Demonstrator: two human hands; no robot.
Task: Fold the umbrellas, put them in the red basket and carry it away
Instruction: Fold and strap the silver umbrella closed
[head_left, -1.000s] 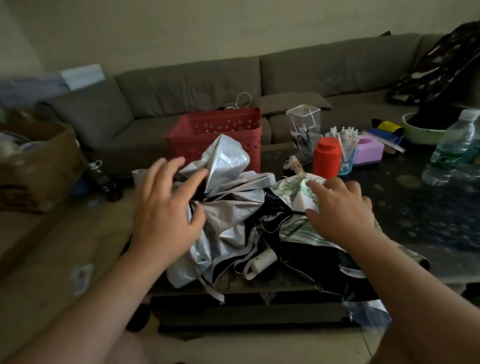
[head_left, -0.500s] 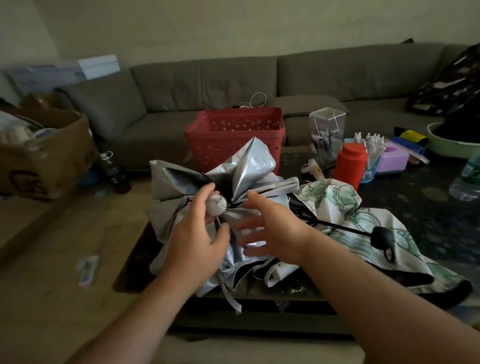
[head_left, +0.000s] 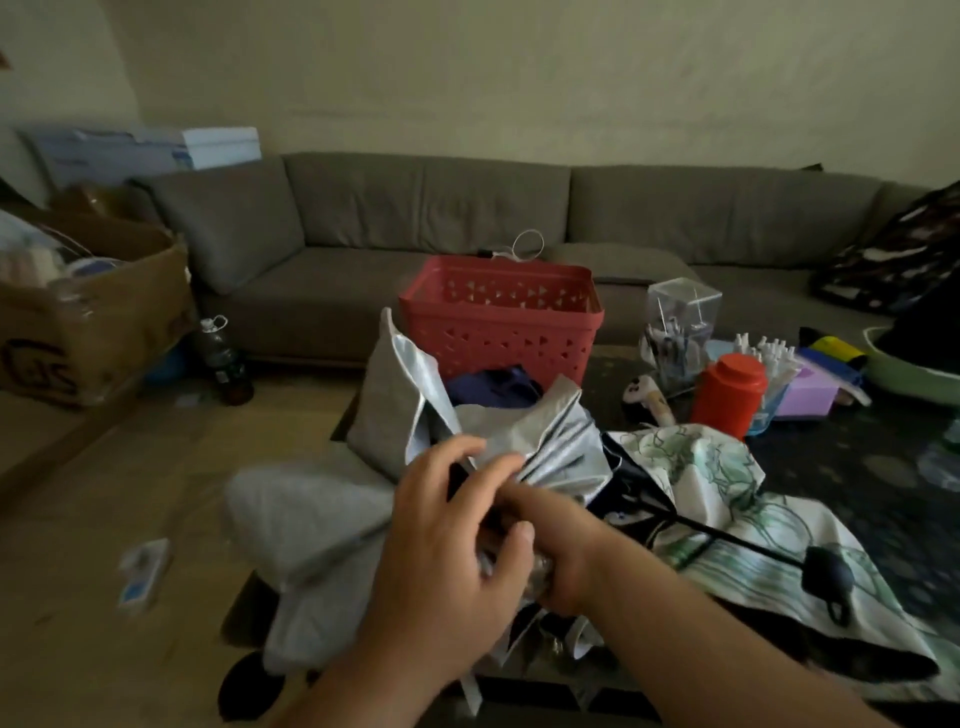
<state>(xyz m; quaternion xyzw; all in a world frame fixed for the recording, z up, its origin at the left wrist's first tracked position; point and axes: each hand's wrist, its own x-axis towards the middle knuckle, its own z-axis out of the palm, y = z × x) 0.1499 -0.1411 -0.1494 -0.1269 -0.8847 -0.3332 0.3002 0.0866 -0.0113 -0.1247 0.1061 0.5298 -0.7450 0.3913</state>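
Both hands' fingers (head_left: 470, 454) clenched around silver umbrella (head_left: 550, 447), red basket (head_left: 498, 322) beyond

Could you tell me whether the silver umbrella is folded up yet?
Not yet. The silver umbrella has loose canopy panels billowing out around both hands, left hand and right hand, which grip its middle.

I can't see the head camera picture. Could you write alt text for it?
Two bare hands, left hand and right hand, grip a crumpled silver umbrella above a dark table. A white-and-green patterned umbrella lies to the right, and a red basket stands behind, before a grey sofa.
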